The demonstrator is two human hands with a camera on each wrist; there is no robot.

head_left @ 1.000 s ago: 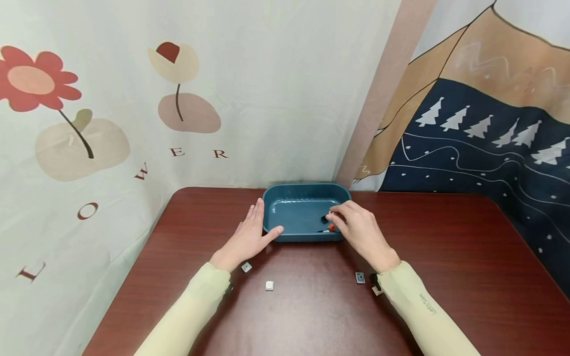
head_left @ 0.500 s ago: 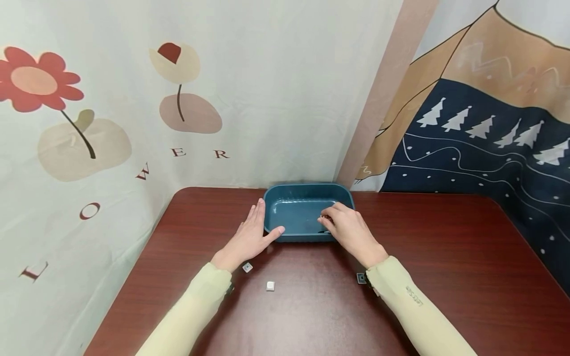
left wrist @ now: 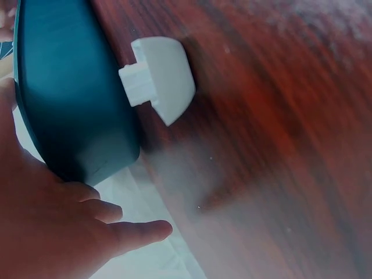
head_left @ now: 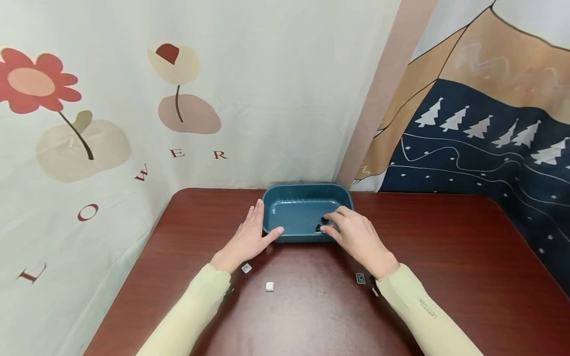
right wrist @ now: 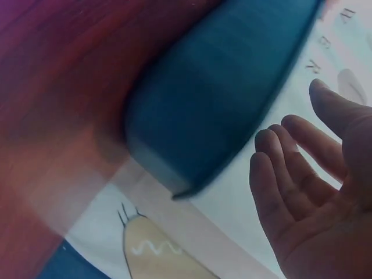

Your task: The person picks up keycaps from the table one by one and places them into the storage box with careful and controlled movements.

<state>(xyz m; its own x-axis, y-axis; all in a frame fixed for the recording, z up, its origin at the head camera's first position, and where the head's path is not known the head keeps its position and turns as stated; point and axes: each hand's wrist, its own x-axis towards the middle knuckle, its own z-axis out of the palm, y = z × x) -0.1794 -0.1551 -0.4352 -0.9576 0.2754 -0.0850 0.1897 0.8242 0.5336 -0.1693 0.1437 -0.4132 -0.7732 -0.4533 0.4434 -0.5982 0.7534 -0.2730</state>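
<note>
A teal tray point(head_left: 291, 239) stands at the table's back edge. My left hand point(head_left: 246, 236) lies with straight fingers along its left end, the thumb over the front rim; the left wrist view also shows this hand point(left wrist: 64, 226) by the tray wall. Over the tray's right end is my right hand point(head_left: 356, 238), thumb and fingers apart. Small black pieces point(head_left: 318, 228) lie under its fingertips inside the tray. In the right wrist view the fingers of the right hand point(right wrist: 308, 186) are loosely bent, with nothing visible between them and the thumb.
A white keycap point(head_left: 269, 287) rests on the dark red table point(head_left: 303, 316). Small grey square pieces lie near the left wrist point(head_left: 247, 268) and right wrist point(head_left: 360, 279). Another piece point(head_left: 375, 287) is partly hidden by the right sleeve. A printed curtain point(head_left: 276, 99) hangs behind.
My right hand moved left over the tray, then back slightly to the right, its thumb and fingers spreading. Black pieces now show beneath the fingertips. The left hand stayed against the tray.
</note>
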